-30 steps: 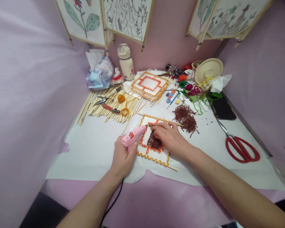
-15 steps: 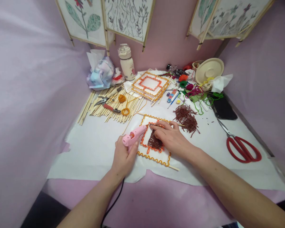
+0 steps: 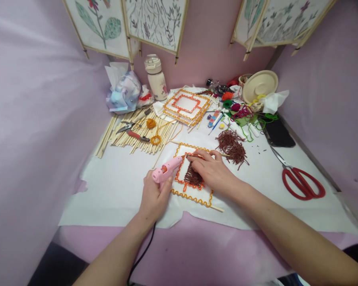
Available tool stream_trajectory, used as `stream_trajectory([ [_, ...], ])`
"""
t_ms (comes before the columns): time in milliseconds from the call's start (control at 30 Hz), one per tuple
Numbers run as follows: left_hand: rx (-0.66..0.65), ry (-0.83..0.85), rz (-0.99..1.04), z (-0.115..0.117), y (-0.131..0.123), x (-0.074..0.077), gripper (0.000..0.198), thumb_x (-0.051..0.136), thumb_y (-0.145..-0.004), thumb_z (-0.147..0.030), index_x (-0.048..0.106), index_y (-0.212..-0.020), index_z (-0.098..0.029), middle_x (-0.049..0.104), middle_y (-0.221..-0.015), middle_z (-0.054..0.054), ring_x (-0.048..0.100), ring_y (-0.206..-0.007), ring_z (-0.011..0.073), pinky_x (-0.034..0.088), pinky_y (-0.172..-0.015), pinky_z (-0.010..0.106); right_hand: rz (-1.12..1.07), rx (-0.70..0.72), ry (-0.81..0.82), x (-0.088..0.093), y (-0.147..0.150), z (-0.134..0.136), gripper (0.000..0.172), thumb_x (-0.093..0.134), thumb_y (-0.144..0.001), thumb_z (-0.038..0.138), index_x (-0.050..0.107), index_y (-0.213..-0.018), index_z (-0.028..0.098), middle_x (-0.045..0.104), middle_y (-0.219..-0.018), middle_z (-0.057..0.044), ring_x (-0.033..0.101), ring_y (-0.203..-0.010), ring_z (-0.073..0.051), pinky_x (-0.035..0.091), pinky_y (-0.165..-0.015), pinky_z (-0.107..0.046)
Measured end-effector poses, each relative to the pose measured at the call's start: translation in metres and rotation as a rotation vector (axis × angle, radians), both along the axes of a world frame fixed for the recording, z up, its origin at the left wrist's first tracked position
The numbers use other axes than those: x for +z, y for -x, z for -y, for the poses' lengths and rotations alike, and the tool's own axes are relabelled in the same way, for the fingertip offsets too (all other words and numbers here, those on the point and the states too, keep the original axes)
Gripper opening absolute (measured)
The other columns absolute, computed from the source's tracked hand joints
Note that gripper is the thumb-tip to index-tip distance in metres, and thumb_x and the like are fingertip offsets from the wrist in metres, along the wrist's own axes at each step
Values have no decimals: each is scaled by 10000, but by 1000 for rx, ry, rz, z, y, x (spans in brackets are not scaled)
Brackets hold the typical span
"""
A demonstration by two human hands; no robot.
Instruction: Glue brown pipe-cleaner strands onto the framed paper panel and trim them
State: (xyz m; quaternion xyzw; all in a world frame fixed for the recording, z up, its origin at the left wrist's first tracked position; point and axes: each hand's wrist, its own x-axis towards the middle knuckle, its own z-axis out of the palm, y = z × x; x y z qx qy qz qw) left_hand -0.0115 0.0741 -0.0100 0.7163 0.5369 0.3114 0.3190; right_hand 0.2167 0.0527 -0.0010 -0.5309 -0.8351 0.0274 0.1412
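My left hand (image 3: 153, 195) is closed round the grip of a pink glue gun (image 3: 168, 169), whose nozzle points right toward the top of a small white panel (image 3: 193, 193) edged in orange and yellow cord. My right hand (image 3: 212, 172) lies on that panel with its fingers bent. Its fingertips press a brown yarn piece (image 3: 192, 156) near the nozzle. Brown yarn strands (image 3: 193, 178) fill part of the panel's middle beside my palm. A black cable (image 3: 140, 256) runs down from the gun.
A pile of cut brown yarn (image 3: 232, 145) lies right of the panel. Red scissors (image 3: 301, 182) sit at the far right. Wooden sticks (image 3: 137, 133) with pliers (image 3: 134, 131) lie at the left, finished panels (image 3: 186, 105), a bottle (image 3: 156, 77) and coloured yarn (image 3: 241, 115) behind.
Both hands stay nearly still on the panel. Only the camera view has shifted slightly.
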Motion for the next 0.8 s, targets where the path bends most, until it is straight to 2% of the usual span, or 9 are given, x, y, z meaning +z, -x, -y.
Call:
stream_trajectory([
  [167,5,-17,-4,0,0,1,295,535,-871,-422,650,-970,-169,600,-758,47,592,-762,235,463,-648,331,-28,-37,-63,-4,-3,4,187,428,-978,102,586,-1004,200,564,-1412,-54,403,-1328,-267,264,-969,-471],
  [300,15,-30,15,1,-1,2,298,548,-861,-428,653,-953,-164,607,-786,49,597,-793,239,470,-685,337,-30,-65,-101,-4,-4,7,158,444,-986,133,592,-982,186,582,-1390,-66,403,-1318,-272,256,-972,-469],
  [500,-1,-13,16,0,-1,1,332,527,-871,-434,652,-994,-151,604,-809,55,594,-807,237,472,-703,343,-25,15,-60,-4,-2,5,148,440,-993,124,570,-992,196,594,-1378,-48,392,-1331,-234,227,-995,-458],
  [800,9,-11,4,1,-1,2,293,537,-862,-413,656,-965,-166,612,-794,59,596,-812,246,466,-674,331,32,-26,-10,0,-3,5,164,440,-979,105,582,-1005,183,580,-1394,-66,380,-1358,-258,234,-989,-480],
])
